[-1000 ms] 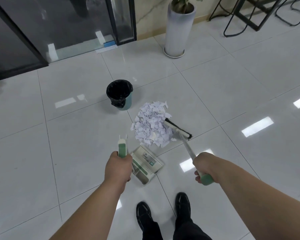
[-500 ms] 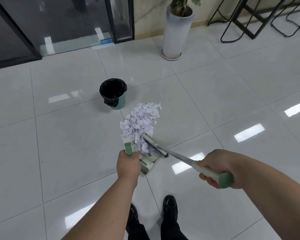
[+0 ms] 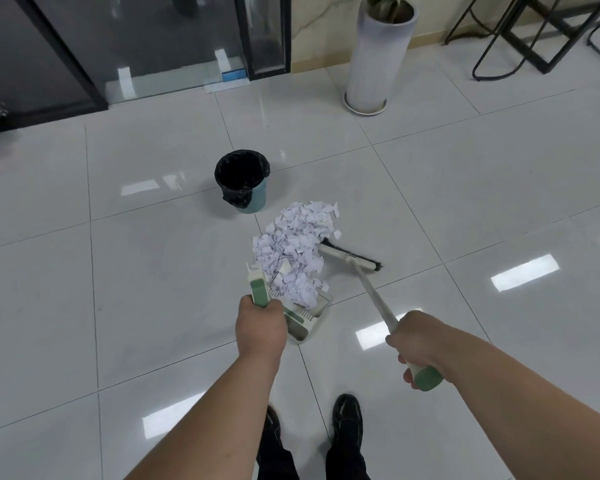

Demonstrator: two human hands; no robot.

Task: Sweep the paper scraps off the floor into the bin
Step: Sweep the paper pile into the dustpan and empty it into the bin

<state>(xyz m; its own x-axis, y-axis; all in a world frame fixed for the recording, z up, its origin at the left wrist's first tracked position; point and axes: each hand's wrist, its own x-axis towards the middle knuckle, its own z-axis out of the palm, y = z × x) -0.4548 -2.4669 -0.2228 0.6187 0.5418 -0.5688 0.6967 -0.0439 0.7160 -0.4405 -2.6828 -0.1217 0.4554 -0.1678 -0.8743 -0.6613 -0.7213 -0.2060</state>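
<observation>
On the tiled floor (image 3: pixel 153 271) of the head view, the paper scraps (image 3: pixel 297 244) lay heaped, their near edge spilling into the dustpan (image 3: pixel 307 322). The bin (image 3: pixel 242 181) stood near, beyond the heap. The left hand (image 3: pixel 261 329) was wrapped around the dustpan's green handle. The right hand (image 3: pixel 415 344) gripped the broom (image 3: pixel 349 255), whose head lay against the heap's right side. A hard stroke would likely scatter light scraps past the pan's sides, and tilting the loaded pan on the way to the bin could shed them.

Office, I think | glass door (image 3: pixel 174 43) beyond my left hand (image 3: pixel 261 329) | planter (image 3: pixel 378 53), stool frames (image 3: pixel 520 43) beyond my right hand (image 3: pixel 418 341)
</observation>
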